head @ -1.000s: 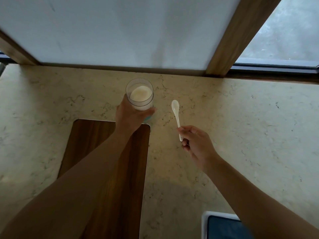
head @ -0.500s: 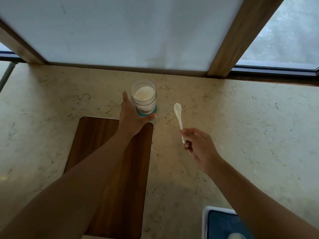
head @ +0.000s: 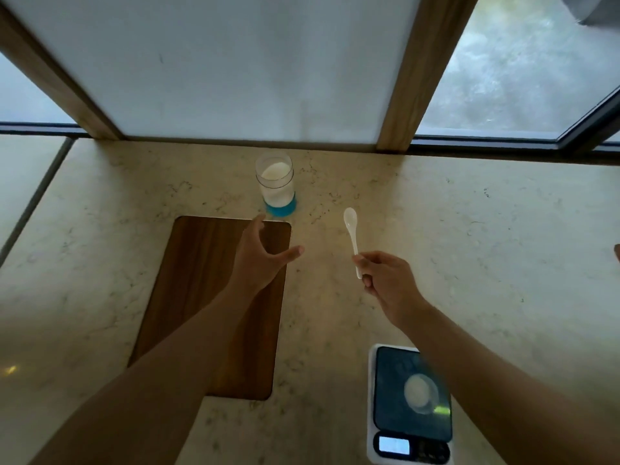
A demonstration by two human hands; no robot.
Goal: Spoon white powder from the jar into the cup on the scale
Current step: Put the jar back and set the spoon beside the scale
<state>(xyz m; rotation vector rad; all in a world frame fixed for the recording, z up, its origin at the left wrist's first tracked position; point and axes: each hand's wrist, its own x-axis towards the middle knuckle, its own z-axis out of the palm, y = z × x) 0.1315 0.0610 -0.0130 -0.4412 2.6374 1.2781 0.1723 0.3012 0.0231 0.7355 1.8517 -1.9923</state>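
Note:
A clear jar with a blue base stands near the back of the stone counter, white powder inside it. My left hand hovers just in front of the jar, fingers spread, holding nothing. My right hand grips a white spoon by its handle end, the bowl pointing away from me and looking bare. At the bottom right a white kitchen scale with a dark platform carries a clear cup holding some white powder; my right forearm crosses its right side.
A dark wooden board lies on the counter under my left forearm. Window frames and frosted panes close off the back edge. The scale's lit display faces me.
My left hand has let go of the jar and drawn back toward me. The view has tilted down, bringing the scale and cup into sight. The right hand keeps the spoon.

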